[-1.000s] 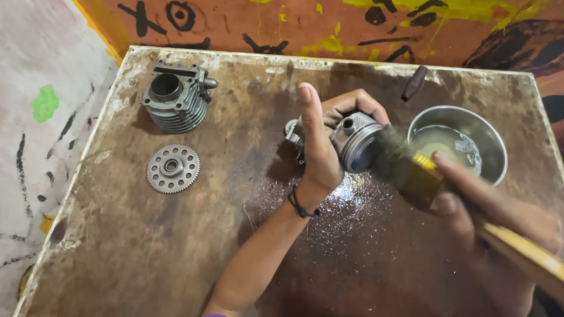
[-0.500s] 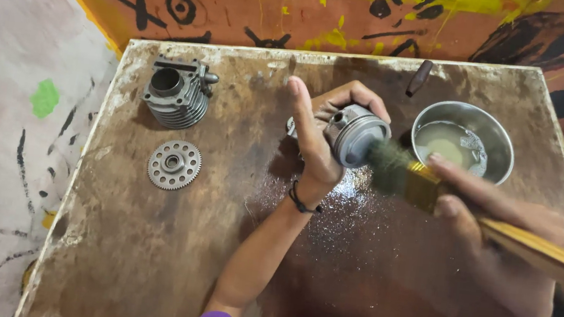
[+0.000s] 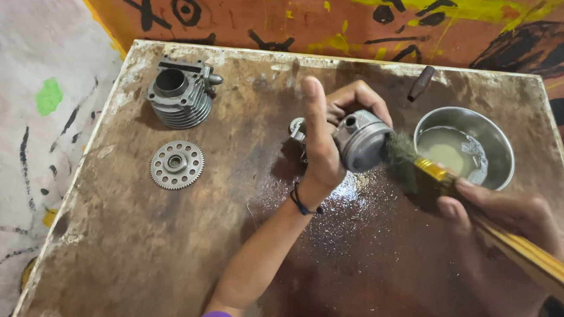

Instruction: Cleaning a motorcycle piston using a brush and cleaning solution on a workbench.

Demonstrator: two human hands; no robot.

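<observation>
- Our left hand (image 3: 327, 139) grips a metal piston (image 3: 363, 141), fingers curled round its far side and thumb pointing away from us, lifting it just above the surface (image 3: 144, 249).
- Our right hand (image 3: 515, 220) is closed round the yellow handle of a paintbrush (image 3: 436, 175), whose dark bristles touch the piston's right-hand face.
- Compared with a second ago, the piston has turned a little in our left hand: its round crown now faces more toward the brush, and the brush head has shifted from lying over it to pressing on its side.
- We judge that the brushing is moving on to another face of the piston, so the cleaning is under way, not finished.
- A wet, glittering patch spreads on the surface just beneath both hands.
- A steel bowl (image 3: 503, 145) of cloudy liquid sits just beyond our right hand, unmoved.
- Well to the left of our left hand stand a finned cylinder (image 3: 179, 94) and, nearer us, a flat toothed gear (image 3: 176, 164); neither has changed place.
</observation>
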